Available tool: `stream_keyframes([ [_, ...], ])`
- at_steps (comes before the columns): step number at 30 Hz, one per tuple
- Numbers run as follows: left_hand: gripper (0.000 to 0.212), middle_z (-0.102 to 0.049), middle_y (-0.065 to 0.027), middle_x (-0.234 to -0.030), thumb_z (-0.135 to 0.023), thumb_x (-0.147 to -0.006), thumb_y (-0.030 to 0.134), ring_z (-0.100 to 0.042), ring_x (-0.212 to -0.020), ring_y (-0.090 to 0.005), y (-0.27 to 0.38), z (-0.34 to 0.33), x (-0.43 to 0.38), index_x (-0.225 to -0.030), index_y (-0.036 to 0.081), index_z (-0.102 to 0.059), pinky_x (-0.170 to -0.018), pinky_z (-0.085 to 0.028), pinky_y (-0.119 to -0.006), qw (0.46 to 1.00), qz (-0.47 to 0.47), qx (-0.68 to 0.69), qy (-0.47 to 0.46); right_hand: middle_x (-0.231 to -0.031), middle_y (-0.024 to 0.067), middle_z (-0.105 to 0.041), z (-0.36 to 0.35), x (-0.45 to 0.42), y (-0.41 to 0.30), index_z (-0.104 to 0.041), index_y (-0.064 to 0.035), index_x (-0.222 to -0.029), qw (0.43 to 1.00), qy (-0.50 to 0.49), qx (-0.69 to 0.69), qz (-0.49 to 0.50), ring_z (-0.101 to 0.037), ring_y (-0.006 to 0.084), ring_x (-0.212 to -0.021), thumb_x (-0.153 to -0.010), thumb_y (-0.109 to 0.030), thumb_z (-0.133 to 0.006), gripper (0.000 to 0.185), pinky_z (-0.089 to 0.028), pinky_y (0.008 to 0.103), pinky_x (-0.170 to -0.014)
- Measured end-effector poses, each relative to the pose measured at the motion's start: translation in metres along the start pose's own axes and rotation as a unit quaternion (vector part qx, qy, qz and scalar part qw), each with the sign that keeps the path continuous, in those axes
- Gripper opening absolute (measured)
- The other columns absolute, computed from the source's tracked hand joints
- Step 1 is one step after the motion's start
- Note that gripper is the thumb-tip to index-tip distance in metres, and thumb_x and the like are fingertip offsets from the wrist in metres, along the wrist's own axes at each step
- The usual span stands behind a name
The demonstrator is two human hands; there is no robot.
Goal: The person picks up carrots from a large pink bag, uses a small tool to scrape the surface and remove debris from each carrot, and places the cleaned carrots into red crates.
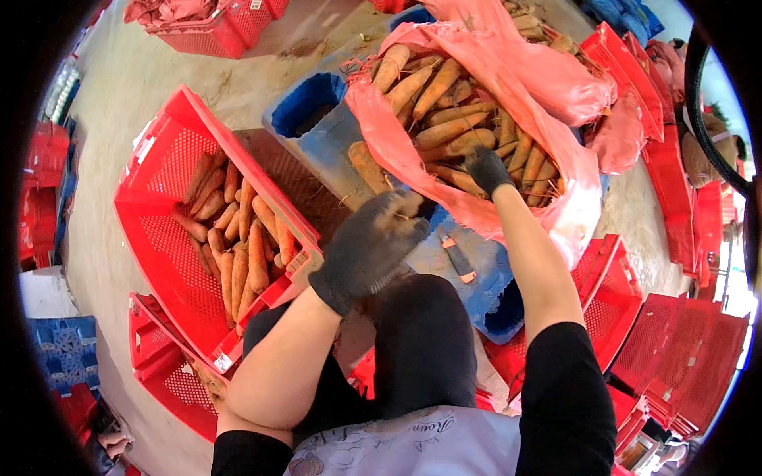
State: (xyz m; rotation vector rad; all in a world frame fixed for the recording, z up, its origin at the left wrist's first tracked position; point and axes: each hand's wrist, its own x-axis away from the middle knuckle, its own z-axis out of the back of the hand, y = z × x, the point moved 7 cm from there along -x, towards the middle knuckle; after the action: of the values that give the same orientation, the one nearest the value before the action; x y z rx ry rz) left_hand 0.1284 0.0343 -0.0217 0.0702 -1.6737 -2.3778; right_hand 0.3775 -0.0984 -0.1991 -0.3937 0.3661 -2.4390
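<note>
My left hand point(381, 241), in a dark soiled glove, is blurred above the blue pallet point(425, 253). A loose carrot point(367, 166) lies just beyond it, its lower end close to the fingers; whether they hold anything is unclear. My right hand point(487, 169), also gloved, reaches into an open pink woven sack point(387, 134) of soil-covered carrots point(449, 134). Its fingertips touch the carrots, but their grip is hidden. Left of my knees, a tilted red plastic crate point(158, 256) holds many orange carrots point(241, 250).
A utility knife point(456, 256) with a dark handle lies on the pallet near my knee. Another red crate point(172, 375) sits beneath the tilted one. More red crates point(613, 297) stand at the right, and a crate with pink sacks point(208, 30) stands on the concrete floor point(101, 238).
</note>
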Motion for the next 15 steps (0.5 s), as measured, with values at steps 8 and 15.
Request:
stream_keyframes([
  [8,0.032,-0.056,-0.0165,-0.096,-0.06,-0.079,0.022,-0.057,-0.087,-0.0284,-0.007,0.013,0.004,-0.101,0.001,-0.052,-0.076,-0.044,-0.035,0.996,0.067,0.054,0.026,-0.108,0.0135,-0.055,-0.067,-0.062,-0.092,-0.056,-0.0107,-0.103,0.956,0.088,0.233,0.155,-0.049,0.0298,-0.104,-0.077,-0.015,-0.048,0.028,-0.036,0.0449,-0.088],
  [15,0.027,-0.057,-0.0088,-0.095,-0.058,-0.082,0.017,-0.054,-0.089,-0.0141,-0.023,0.02,0.013,-0.103,0.001,-0.053,-0.079,-0.043,-0.027,0.983,0.132,0.127,0.011,-0.102,0.0156,-0.055,0.045,-0.035,0.005,-0.053,-0.0028,-0.104,0.959,0.271,0.063,0.053,-0.051,0.0335,-0.097,-0.077,-0.013,-0.052,0.029,-0.039,0.0397,-0.085],
])
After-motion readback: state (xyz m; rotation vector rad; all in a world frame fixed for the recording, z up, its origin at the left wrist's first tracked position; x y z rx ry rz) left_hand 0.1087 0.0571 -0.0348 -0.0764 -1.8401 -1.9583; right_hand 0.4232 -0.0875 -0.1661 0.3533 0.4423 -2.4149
